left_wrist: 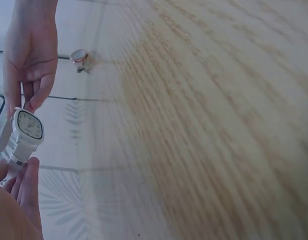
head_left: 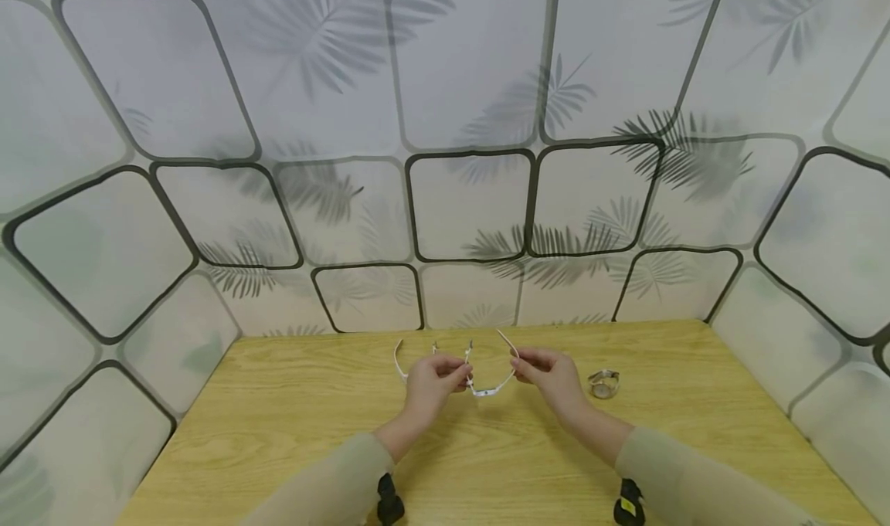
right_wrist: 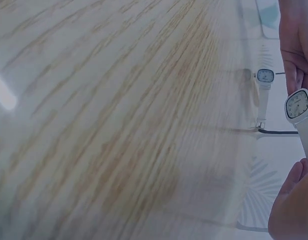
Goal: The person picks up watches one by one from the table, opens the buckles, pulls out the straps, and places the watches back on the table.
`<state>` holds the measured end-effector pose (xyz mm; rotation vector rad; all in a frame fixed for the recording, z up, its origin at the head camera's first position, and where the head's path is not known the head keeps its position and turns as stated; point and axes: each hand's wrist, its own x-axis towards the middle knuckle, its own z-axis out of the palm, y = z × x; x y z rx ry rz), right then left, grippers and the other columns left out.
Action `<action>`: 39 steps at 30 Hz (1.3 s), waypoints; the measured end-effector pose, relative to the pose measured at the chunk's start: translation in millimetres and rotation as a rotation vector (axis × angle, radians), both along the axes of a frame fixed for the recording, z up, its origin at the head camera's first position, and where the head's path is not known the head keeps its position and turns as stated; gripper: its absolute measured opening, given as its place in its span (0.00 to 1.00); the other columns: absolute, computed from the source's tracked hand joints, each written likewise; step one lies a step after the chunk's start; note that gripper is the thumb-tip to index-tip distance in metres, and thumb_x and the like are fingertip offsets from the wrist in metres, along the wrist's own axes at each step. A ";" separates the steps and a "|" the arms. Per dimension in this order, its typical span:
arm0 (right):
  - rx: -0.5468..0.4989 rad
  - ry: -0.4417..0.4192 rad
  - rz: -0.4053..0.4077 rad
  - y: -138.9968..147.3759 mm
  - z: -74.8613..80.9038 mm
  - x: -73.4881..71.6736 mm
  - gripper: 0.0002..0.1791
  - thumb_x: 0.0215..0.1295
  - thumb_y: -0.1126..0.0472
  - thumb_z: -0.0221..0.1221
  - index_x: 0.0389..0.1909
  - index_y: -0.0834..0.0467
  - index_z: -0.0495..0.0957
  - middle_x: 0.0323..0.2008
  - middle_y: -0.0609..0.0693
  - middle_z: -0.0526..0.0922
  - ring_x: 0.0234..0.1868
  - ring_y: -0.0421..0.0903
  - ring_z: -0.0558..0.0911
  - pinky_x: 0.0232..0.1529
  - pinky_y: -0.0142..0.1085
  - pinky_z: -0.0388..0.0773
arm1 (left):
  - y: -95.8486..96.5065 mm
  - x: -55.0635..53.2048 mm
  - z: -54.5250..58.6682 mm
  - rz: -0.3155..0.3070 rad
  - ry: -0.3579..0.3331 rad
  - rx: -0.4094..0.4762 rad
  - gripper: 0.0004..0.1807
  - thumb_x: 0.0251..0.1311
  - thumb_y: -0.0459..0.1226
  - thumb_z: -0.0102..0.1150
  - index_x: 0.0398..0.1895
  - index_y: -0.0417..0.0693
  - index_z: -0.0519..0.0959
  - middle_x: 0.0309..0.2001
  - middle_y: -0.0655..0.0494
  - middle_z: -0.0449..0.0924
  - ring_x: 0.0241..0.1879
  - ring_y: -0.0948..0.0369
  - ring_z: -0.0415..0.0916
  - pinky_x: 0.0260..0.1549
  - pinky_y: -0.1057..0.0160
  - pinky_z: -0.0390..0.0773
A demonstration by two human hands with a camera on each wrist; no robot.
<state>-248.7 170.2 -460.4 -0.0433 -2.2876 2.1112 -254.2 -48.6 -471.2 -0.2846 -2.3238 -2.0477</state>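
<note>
The white watch (head_left: 485,392) hung at the lower middle of the head view, its strap spread into a U. The left hand (head_left: 429,383) pinched one strap half and the right hand (head_left: 556,379) pinched the other near its tip. Holding it well probably called for light, even fingertip pressure, without wrenching the strap where it met the case. The second white watch (head_left: 399,362), partly hidden left of the hands, and the gold watch (head_left: 603,385) at lower right were best left unbumped.
</note>
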 end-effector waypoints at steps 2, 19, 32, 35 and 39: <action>-0.005 -0.009 -0.004 0.5 -4.3 -2.2 0.17 0.74 0.71 0.63 0.58 0.78 0.80 0.45 0.62 0.91 0.32 0.31 0.86 0.41 0.25 0.88 | 1.9 -0.9 -2.1 0.007 -0.002 -0.021 0.07 0.68 0.26 0.66 0.43 0.24 0.86 0.39 0.31 0.90 0.35 0.53 0.91 0.36 0.65 0.91; 0.026 -0.053 -0.039 -0.7 -29.6 -13.5 0.16 0.73 0.71 0.64 0.55 0.78 0.82 0.38 0.53 0.92 0.32 0.33 0.85 0.41 0.28 0.89 | 11.2 -10.3 -18.6 0.047 0.018 -0.173 0.04 0.65 0.26 0.70 0.36 0.29 0.88 0.32 0.37 0.90 0.29 0.57 0.89 0.30 0.68 0.89; 0.090 -0.084 -0.052 -4.8 -38.0 -26.3 0.14 0.72 0.71 0.65 0.52 0.78 0.83 0.38 0.62 0.92 0.29 0.35 0.86 0.35 0.28 0.89 | 13.2 -18.9 -22.6 0.063 0.051 -0.376 0.05 0.66 0.29 0.71 0.32 0.35 0.89 0.26 0.46 0.90 0.24 0.58 0.88 0.24 0.72 0.84; 0.096 -0.097 -0.054 -3.6 -39.0 -29.6 0.14 0.72 0.72 0.65 0.52 0.79 0.83 0.39 0.64 0.92 0.28 0.36 0.87 0.35 0.29 0.89 | 13.7 -21.1 -18.3 0.075 0.060 -0.466 0.06 0.66 0.31 0.72 0.31 0.37 0.90 0.25 0.50 0.89 0.22 0.63 0.86 0.22 0.73 0.81; 0.104 -0.111 -0.059 -2.9 -38.7 -32.1 0.15 0.71 0.72 0.65 0.52 0.80 0.82 0.41 0.68 0.91 0.28 0.37 0.88 0.35 0.30 0.90 | 15.4 -24.8 -12.2 0.085 0.074 -0.575 0.07 0.66 0.34 0.72 0.30 0.40 0.90 0.22 0.54 0.88 0.20 0.68 0.80 0.22 0.72 0.77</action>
